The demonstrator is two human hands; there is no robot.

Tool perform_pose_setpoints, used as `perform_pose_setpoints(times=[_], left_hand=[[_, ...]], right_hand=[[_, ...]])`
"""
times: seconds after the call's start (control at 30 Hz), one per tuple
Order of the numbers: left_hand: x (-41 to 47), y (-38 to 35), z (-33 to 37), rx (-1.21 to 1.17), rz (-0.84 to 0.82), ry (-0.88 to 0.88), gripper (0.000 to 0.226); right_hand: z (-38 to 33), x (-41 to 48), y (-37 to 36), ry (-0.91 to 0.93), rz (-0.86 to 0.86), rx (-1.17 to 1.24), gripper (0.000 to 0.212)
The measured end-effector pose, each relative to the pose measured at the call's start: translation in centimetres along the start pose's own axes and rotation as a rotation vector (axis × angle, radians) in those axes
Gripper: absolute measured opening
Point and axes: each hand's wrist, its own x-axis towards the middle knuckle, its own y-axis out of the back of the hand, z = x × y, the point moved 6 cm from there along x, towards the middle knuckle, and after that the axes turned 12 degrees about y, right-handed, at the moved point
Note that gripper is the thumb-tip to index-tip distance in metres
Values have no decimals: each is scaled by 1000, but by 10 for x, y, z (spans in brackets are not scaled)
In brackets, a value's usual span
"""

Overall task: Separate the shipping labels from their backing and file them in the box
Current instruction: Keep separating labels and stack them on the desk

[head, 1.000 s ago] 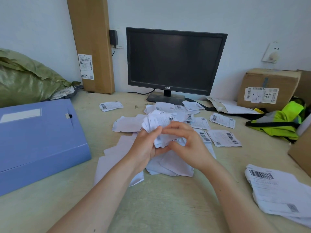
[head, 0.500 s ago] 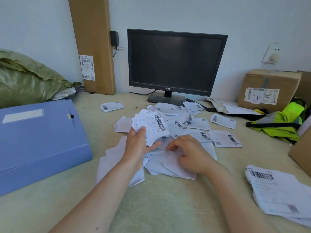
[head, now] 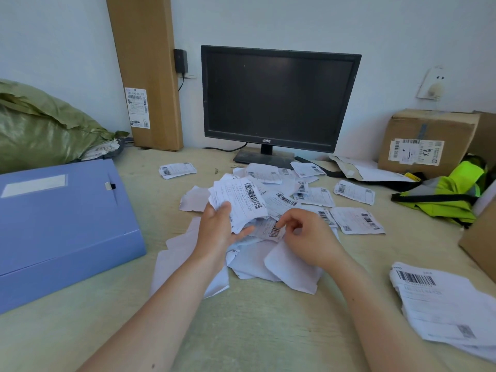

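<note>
Pale wall (head: 295,20) backs a light wooden table (head: 255,331) carrying a dark monitor (head: 279,98), a green sack (head: 40,130) and a cardboard carton (head: 426,140). At the left lies the blue file box (head: 59,226), lid closed, so nothing appears to be filed at this moment. A loose pile of labels (head: 295,194) spreads before the monitor, with blank backing sheets (head: 292,267) nearer the person. The left hand (head: 217,232) grips a bunch of labels (head: 241,202), thumb across them. The right hand (head: 308,237), fingers curled, pinches the corner of a small label (head: 271,230) just beside it. Peeling seems under way; the next move probably needs a slow pull so the thin paper does not tear.
</note>
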Motion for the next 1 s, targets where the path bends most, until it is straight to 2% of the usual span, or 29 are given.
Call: perform_pose_setpoints(times=[0.1, 0.17, 0.33, 0.4, 0.7, 1.0], left_hand=[[0, 0, 0, 19, 4, 8, 26], [0, 0, -2, 29, -1, 21, 27], [1, 0, -4, 58, -5, 52, 28], [1, 0, -6, 61, -3, 66, 27], [-4, -11, -4, 21, -109, 54, 28], [-6, -17, -6, 73, -241, 48, 29]], right_hand=[[-3, 3, 17, -26, 240, 294, 48], [-4, 2, 27, -18, 346, 396, 49], [-12, -3, 40, 17, 620, 478, 43], [-19, -6, 43, 60, 670, 450, 42], [-38, -8, 22, 322, 474, 36, 39], [-42, -7, 12, 483, 366, -90, 31]])
